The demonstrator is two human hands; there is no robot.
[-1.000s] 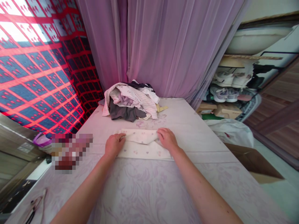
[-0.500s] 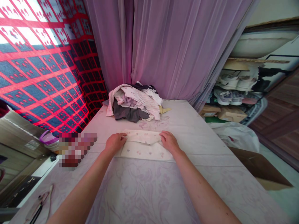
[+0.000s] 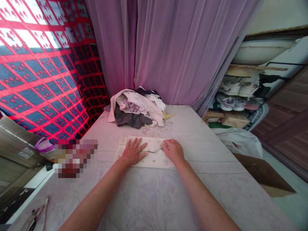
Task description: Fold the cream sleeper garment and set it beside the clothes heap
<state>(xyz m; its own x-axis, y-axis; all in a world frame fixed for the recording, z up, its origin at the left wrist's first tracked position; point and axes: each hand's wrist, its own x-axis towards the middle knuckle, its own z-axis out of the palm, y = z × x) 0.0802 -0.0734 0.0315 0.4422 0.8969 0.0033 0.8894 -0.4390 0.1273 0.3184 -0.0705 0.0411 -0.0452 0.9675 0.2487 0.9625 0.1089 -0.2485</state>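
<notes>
Head | left hand (image 3: 132,151) now flat on folded cloth (image 3: 154,155) | right hand (image 3: 172,150) unmoved

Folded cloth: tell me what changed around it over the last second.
The left hand left the left edge of the folded cloth, slid right onto it and now lies flat with fingers spread. The right hand stayed at the cloth's right side. The cloth and the clothes pile behind it kept their places.
</notes>
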